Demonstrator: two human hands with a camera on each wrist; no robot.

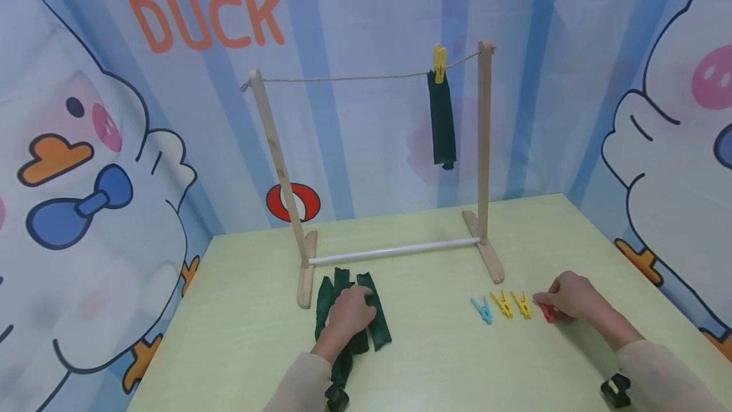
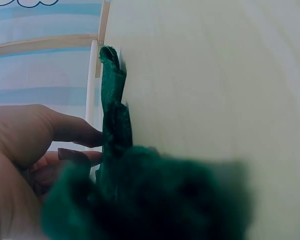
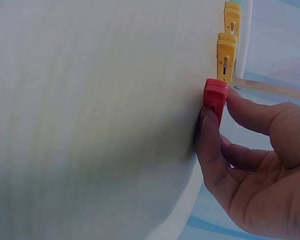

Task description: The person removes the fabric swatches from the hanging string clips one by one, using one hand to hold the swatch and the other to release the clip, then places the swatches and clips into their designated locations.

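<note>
Several dark green cloth strips (image 1: 380,320) lie side by side on the table at front left. My left hand (image 1: 350,313) is over them, and its thumb and fingers pinch the edge of a green cloth strip (image 2: 115,95) in the left wrist view. Over at the right, my right hand (image 3: 255,155) pinches a red clothespin (image 3: 215,95) between thumb and fingers, close to the tabletop. To its left lie two yellow clothespins (image 1: 521,304) and a blue clothespin (image 1: 482,310). Another green strip (image 1: 442,121) hangs from the rope under a yellow clothespin (image 1: 440,63).
Behind the hands stands a wooden rack with a left post (image 1: 277,164), a right post (image 1: 484,145), a rope (image 1: 349,78) between their tops and a white bar (image 1: 394,251) low down. A printed duck curtain (image 1: 366,145) surrounds the table (image 1: 423,361).
</note>
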